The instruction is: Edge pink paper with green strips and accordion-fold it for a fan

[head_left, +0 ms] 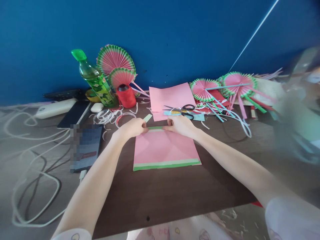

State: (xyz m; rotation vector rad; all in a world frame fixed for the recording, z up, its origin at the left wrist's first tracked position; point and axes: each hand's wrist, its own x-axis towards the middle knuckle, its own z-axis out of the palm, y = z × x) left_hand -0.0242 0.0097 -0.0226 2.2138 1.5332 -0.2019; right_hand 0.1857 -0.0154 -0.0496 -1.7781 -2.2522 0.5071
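Note:
A pink paper sheet (165,150) with green strips along its near and far edges lies flat on the dark brown board (175,196). My left hand (133,127) pinches the far green edge at its left end. My right hand (178,125) pinches the same edge at its right end. Both hands have their fingers closed on the fold. Just beyond my right hand lie black-handled scissors (186,111) on more pink paper (170,96).
Folded watermelon paper fans lean on the blue wall at the back left (115,63) and lie at the back right (225,85). A green bottle (96,80), red thread spool (126,96), white ribbon scraps (107,116), a phone (86,146) and white cables (30,173) crowd the left.

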